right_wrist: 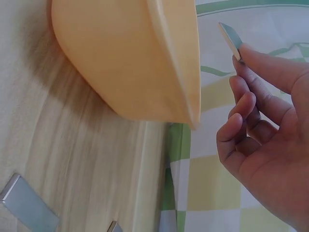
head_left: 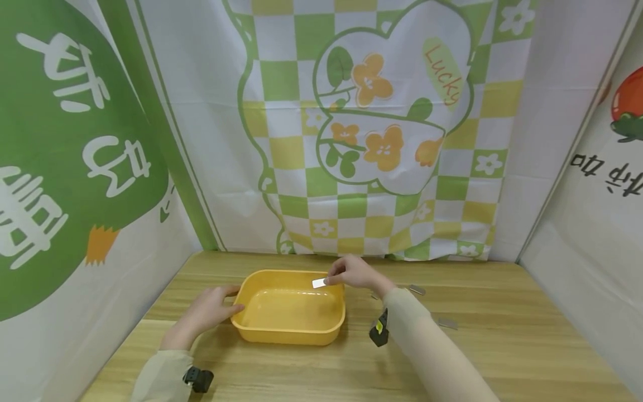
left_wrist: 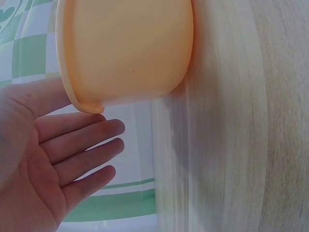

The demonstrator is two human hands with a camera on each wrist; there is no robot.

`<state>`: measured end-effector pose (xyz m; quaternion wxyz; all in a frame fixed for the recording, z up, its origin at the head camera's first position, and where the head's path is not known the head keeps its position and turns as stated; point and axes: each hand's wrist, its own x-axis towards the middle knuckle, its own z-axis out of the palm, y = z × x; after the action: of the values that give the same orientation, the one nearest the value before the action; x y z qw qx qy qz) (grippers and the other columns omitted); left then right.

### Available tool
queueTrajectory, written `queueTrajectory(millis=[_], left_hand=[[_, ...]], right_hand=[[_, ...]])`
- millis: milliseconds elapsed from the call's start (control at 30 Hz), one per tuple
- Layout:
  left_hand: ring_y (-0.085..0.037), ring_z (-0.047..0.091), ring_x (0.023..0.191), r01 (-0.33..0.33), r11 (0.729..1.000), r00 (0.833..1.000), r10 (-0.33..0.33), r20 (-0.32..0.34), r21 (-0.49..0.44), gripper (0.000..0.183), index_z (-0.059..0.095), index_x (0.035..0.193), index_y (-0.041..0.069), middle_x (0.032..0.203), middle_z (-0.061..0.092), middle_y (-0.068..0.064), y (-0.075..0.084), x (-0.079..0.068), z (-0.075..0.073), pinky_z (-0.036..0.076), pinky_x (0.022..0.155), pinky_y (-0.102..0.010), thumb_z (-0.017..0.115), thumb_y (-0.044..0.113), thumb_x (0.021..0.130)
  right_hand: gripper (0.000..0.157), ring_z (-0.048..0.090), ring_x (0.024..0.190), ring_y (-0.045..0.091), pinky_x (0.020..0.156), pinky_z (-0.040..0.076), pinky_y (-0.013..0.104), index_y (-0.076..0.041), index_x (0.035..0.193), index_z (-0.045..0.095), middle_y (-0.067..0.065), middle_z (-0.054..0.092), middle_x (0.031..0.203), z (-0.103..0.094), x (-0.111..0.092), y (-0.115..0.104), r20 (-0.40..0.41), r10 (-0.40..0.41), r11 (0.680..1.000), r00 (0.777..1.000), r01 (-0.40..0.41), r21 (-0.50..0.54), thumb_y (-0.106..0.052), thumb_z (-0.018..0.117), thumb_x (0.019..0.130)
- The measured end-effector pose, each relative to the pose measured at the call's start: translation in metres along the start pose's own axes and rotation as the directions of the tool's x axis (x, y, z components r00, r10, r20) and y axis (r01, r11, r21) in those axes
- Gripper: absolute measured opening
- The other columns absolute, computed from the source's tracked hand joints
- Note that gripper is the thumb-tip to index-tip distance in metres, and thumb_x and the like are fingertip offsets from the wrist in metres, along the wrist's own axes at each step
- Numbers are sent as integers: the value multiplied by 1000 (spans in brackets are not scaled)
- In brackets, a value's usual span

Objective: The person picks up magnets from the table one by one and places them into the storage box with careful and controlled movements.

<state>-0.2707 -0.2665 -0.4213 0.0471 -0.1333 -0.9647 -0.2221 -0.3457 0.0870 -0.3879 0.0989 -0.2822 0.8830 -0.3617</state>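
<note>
A yellow plastic basin (head_left: pixel 288 336) with rounded corners stands on the wooden table. My left hand (head_left: pixel 211 308) holds its left end, thumb over the rim and index finger against the outside. In the left wrist view the other fingers (left_wrist: pixel 89 157) stretch out past the basin's corner. Between thumb and index finger, my right hand (head_left: pixel 354 272) pinches a small flat rectangular metal piece (head_left: pixel 318 283). That piece is above the basin's right end, shining white in the head view. The right hand's remaining fingers (right_wrist: pixel 236 125) are curled toward the palm.
Several similar flat metal pieces lie on the table right of the basin, among them one near the back (head_left: pixel 417 289) and one beside the right forearm (head_left: pixel 447 323). A patterned cloth (head_left: pixel 392 223) hangs behind the table, with printed sheets on both sides.
</note>
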Motion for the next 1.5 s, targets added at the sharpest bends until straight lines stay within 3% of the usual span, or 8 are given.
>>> queueTrajectory(millis=[233, 600, 967, 1500], left_hand=[[-43, 57, 112, -7, 1000, 1000, 7, -9, 5, 50, 59, 124, -5, 119, 63, -23, 0, 1, 0, 46, 93, -56, 69, 25, 86], [-43, 57, 112, 0, 1000, 1000, 0, -3, -5, 50, 58, 124, -5, 120, 63, -23, 2, -2, -1, 46, 93, -56, 69, 25, 85], [-42, 58, 111, -4, 1000, 1000, 4, -6, 6, 50, 59, 124, -4, 119, 64, -22, 2, -3, -1, 47, 92, -56, 69, 26, 86], [-42, 59, 111, -16, 1000, 1000, 16, -21, 2, 51, 59, 124, -5, 119, 64, -23, 2, -2, 0, 47, 92, -56, 70, 25, 85]], right_hand=[[14, 61, 80, 8, 72, 51, 27, -15, 88, 73, -4, 70, 86, 0, 7, -6, 22, -1, 1000, 1000, 2, -15, -28, 70, 85], [15, 62, 82, 7, 81, 51, 30, -16, 87, 74, -5, 72, 86, 6, 19, -13, 38, -5, 1000, 999, 6, -29, -30, 70, 85], [16, 46, 65, 10, 60, 39, 21, -9, 87, 75, -1, 71, 79, 15, 32, -21, 28, 17, 997, 999, -15, -76, -24, 72, 82], [23, 57, 80, 11, 74, 49, 26, -8, 92, 75, 1, 73, 89, 26, 45, -17, 26, 110, 989, 994, -107, -98, -27, 74, 79]])
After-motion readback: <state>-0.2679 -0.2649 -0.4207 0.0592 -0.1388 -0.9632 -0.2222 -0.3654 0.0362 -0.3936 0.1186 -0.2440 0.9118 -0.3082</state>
